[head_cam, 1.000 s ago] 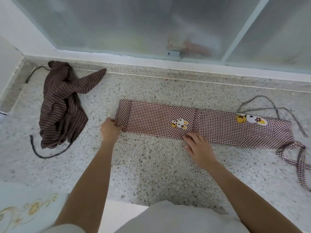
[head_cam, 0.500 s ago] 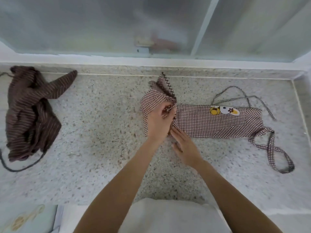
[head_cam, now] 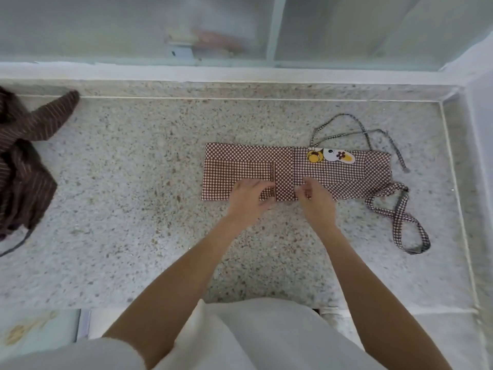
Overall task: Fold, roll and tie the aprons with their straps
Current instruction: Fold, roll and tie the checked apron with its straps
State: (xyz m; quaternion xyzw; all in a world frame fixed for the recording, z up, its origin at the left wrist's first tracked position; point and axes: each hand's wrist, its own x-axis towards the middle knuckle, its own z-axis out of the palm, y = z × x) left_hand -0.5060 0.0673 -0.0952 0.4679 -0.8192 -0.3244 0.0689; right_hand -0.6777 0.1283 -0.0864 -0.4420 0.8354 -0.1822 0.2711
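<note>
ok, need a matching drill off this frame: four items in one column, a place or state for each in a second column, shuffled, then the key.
Items
1. checked apron
2. striped apron
3. wide checked strap
4. left hand

Places or states
A. crumpled in a heap at the counter's left edge
B. lying in a loose loop right of the folded cloth
C. folded into a flat band, left end doubled over
D. resting on the near edge of the doubled-over part

Pairs: 1-C, 2-A, 3-B, 4-D
</note>
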